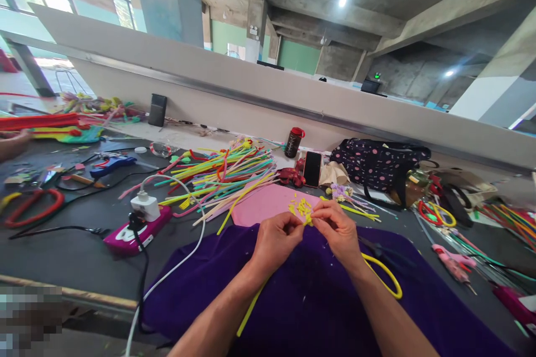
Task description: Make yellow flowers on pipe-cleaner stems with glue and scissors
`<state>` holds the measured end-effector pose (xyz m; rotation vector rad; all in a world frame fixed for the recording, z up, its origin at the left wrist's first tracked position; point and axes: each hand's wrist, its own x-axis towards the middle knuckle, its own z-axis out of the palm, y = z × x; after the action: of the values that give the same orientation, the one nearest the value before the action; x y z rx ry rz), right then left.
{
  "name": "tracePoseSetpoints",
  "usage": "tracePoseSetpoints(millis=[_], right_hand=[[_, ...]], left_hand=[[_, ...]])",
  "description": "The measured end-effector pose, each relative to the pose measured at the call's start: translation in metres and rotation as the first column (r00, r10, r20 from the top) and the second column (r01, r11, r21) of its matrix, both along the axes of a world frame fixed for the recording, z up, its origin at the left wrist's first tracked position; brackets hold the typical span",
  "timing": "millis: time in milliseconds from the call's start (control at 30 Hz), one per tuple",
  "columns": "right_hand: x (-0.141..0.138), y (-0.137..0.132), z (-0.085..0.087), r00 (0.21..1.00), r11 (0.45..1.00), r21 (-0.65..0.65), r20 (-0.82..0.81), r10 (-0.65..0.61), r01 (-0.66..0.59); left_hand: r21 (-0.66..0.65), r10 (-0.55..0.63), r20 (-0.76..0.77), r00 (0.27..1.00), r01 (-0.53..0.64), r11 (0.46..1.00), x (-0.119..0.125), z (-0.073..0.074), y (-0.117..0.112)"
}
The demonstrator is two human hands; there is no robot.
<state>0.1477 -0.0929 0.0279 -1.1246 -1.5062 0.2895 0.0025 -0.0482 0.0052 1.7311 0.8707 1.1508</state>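
Observation:
My left hand (278, 240) and my right hand (338, 232) meet over the purple cloth (201, 268), fingertips pinched together. Between them is a small yellow fuzzy piece of pipe cleaner (308, 220), partly covered by the fingers. Below my left forearm a length of yellow pipe cleaner (250, 311) slants down; its upper end is hidden. Several short yellow bits (302, 204) lie on a pink sheet (255, 203) just beyond the hands. Beside my right wrist, a yellow handle loop (396, 279), seemingly of scissors, rests on the cloth.
A heap of coloured pipe cleaners (238, 170) lies at left centre. Nearer are a magenta power strip (157, 230) and white cable (203, 223). A phone (312, 169), dark bottle (294, 143) and dotted bag (368, 164) stand behind. Another person's hand (14, 145) is far left; a pink glue gun (454, 259) lies right.

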Motion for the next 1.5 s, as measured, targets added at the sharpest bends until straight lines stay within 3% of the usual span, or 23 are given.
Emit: tracePoseSetpoints(millis=[267, 400, 500, 567, 667, 800, 1133, 1500], right_hand=[[-0.001, 0.001, 0.000, 0.999, 0.999, -0.021, 0.026, -0.025, 0.026], [0.000, 0.001, 0.001, 1.000, 0.999, -0.053, -0.023, -0.001, 0.000], [0.006, 0.000, 0.002, 0.988, 0.988, -0.131, -0.140, 0.065, -0.084], [0.011, 0.000, 0.003, 0.960, 0.961, -0.201, -0.243, 0.140, -0.191], [0.014, -0.001, 0.003, 0.893, 0.884, -0.264, -0.347, 0.286, -0.386], [0.012, -0.003, 0.002, 0.829, 0.807, -0.282, -0.398, 0.394, -0.519], [0.012, -0.003, 0.000, 0.922, 0.892, -0.260, -0.223, 0.316, -0.369], [0.010, -0.002, -0.003, 0.921, 0.874, -0.316, -0.249, 0.300, -0.370]], left_hand=[[0.105, 0.024, -0.049, 0.999, -0.019, 0.994, -0.001, 0.004, -0.005], [0.058, 0.016, -0.012, 1.000, -0.016, 0.998, -0.001, 0.006, -0.005], [-0.055, -0.034, 0.049, 0.998, 0.036, 0.998, -0.001, 0.006, -0.003], [-0.182, -0.118, 0.146, 0.982, 0.144, 0.973, -0.001, 0.007, 0.000], [-0.346, -0.227, 0.285, 0.931, 0.320, 0.882, -0.003, 0.007, 0.004], [-0.430, -0.276, 0.333, 0.902, 0.406, 0.807, -0.005, 0.008, 0.004], [-0.461, -0.309, 0.346, 0.886, 0.447, 0.767, -0.004, 0.007, 0.004], [-0.457, -0.302, 0.323, 0.897, 0.427, 0.780, -0.003, 0.010, 0.002]])
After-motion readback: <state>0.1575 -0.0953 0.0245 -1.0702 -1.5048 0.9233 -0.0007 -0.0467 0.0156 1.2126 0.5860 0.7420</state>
